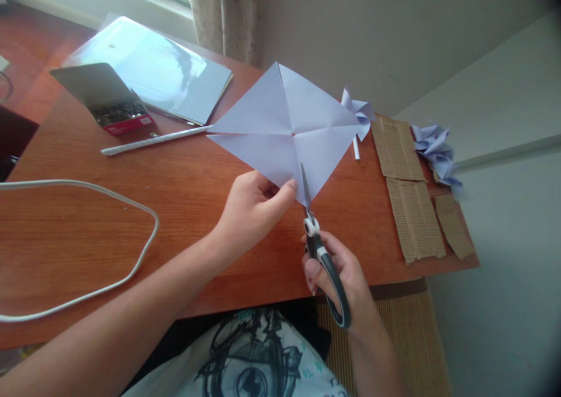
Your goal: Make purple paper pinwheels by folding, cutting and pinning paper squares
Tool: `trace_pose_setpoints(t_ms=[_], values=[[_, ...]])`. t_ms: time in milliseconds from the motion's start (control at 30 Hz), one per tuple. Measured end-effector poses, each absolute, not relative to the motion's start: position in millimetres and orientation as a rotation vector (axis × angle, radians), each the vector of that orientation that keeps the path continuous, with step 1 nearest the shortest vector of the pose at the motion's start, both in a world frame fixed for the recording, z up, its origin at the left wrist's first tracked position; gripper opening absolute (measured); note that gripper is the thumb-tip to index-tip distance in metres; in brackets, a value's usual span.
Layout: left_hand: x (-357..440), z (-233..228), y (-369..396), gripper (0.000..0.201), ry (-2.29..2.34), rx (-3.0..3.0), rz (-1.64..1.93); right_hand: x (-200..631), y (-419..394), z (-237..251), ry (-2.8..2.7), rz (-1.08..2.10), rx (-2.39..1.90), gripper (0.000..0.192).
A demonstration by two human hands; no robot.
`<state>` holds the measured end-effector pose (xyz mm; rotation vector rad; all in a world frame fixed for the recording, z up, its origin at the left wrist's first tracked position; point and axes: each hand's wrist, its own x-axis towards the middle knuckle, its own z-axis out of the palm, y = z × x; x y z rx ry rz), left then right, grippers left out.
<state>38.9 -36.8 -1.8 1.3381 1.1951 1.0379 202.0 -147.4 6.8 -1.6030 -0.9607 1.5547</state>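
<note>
A square of pale paper [263,113] with crossing creases is held up above the table, one corner toward me. Its left corner is slit in toward the middle, where a small reddish spot shows. My left hand [258,207] pinches the paper's lower left edge between thumb and fingers. In my right hand [337,268] is a pair of scissors [312,227] with dark grey and white handles. The scissor blades lie at the near corner of the paper and point toward its middle; one blade shows over the paper.
On the wooden table [188,210] stand an open box of small metal pieces [118,113], a rolled paper stick [153,141] and a plastic-covered folder [144,64]. Folded paper pinwheels [362,113] and corrugated cardboard [405,192] lie right. A white cable [149,239] loops at left.
</note>
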Motion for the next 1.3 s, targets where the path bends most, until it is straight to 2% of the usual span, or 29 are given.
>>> trace_pose_setpoints(t_ms=[1300], values=[[38.2, -2.3, -37.2, 0.029, 1.181, 1.335, 1.054, 203.5, -148.3, 5.3, -0.969, 1.547, -1.638, 0.044]])
